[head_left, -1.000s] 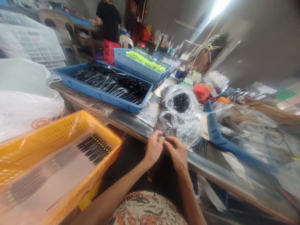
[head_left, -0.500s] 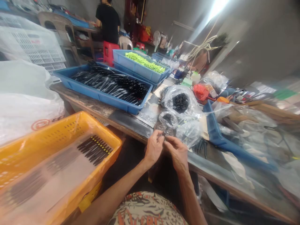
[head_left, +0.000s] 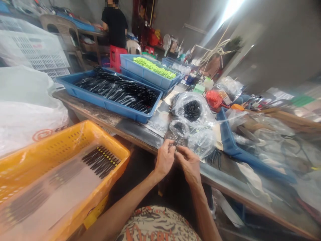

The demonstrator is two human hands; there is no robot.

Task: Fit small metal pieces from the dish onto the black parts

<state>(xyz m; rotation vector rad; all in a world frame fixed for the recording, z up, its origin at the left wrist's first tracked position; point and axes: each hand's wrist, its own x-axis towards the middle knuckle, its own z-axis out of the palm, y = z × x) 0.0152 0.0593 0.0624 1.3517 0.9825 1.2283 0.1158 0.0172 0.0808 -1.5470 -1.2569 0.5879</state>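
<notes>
Barely anything moves: our left hand (head_left: 164, 160) and right hand (head_left: 190, 163) stay pinched together on something unseen. Parts heap (head_left: 175, 136) lies just beyond, nearer the left.

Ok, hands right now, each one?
Left hand: fingers pinched shut on a small item, too tiny to identify.
Right hand: pinched shut on the same item.

The left hand (head_left: 164, 160) and right hand (head_left: 190, 164) meet at the table (head_left: 130, 129) edge, bags (head_left: 200, 140) behind, tray (head_left: 105, 103) and crate (head_left: 45, 154) left.
</notes>
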